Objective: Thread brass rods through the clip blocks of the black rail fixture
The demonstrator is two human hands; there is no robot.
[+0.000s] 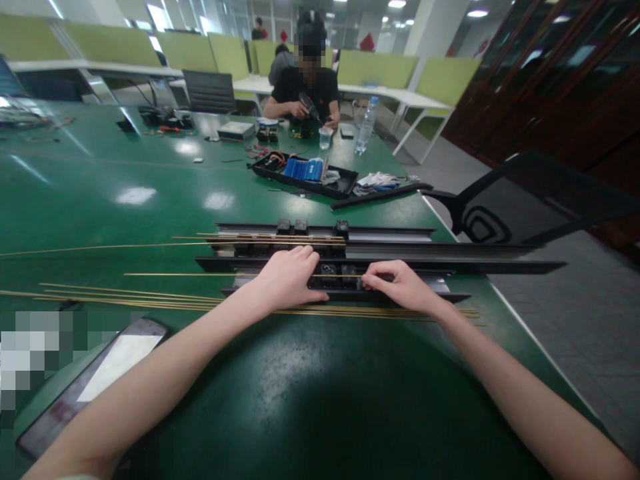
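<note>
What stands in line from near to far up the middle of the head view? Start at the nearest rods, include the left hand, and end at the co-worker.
Nearest brass-coloured rods → left hand → black tray → clear cup → co-worker in a black shirt.

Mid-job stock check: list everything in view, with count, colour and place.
Rods: several, gold, over and before the rails
Rails: several, black, mid-table
Blocks: several, black, among the rails
Phone: one, dark, near left
Tray: one, black, beyond rails, with blue item
Cloth bundle: one, whitish, right of tray
Bottle: one, clear, far right
Cup: one, clear, left of bottle
Box: one, whitish, far side
Dark gear: cluster, black, far left
Person: one, black shirt, across the table, holding a drill
Farther people: two, dark clothing, background
Table: one, green, under the work
Chairs: at least two, dark, right and behind
Partitions: several, green, background
Cabinet: one, dark brown, right background
Left hand: one, bare, over rails
Right hand: one, bare, pinching a rod's end
</note>
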